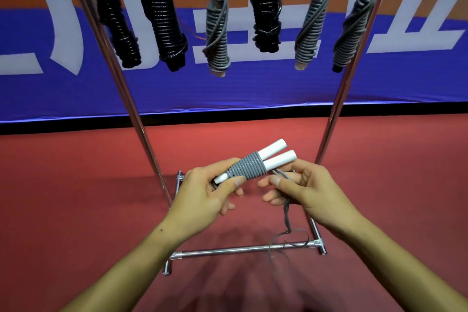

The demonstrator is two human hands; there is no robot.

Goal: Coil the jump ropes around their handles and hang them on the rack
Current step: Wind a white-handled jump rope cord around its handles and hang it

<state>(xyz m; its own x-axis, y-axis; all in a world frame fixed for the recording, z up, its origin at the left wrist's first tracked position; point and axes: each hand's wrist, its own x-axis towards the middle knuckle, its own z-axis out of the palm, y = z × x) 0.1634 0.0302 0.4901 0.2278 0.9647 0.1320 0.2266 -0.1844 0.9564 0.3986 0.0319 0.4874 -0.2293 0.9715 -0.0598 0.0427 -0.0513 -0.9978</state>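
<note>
Fingers (pixel 229 182) of the left hand (pixel 202 195) curl round the near end of a pair of white handles (pixel 276 154), thumb pressed on the grey coil (pixel 247 167) wound about their middle; the right hand (pixel 301 187) pinches the loose grey rope (pixel 287 210) between thumb and forefinger, just at the bundle's five o'clock.

Biggest thing before me is the blue banner (pixel 228 94) with white lettering, filling the wall from nine o'clock across to three. Below it spreads the red floor (pixel 76 185). A chrome rack (pixel 131 99) stands on that floor, its two uprights slanting up to eleven and one o'clock, its base bar lying across at six.

Six coiled ropes hang in a row along the top at twelve: black ropes (pixel 164 23) to the left and middle, grey ropes (pixel 216 30) between and to the right, each wound round its own handles.

The handles in hand point toward one o'clock, side by side and touching. From the right hand the loose rope drops to the base bar and lies in a loop over it near five o'clock.
</note>
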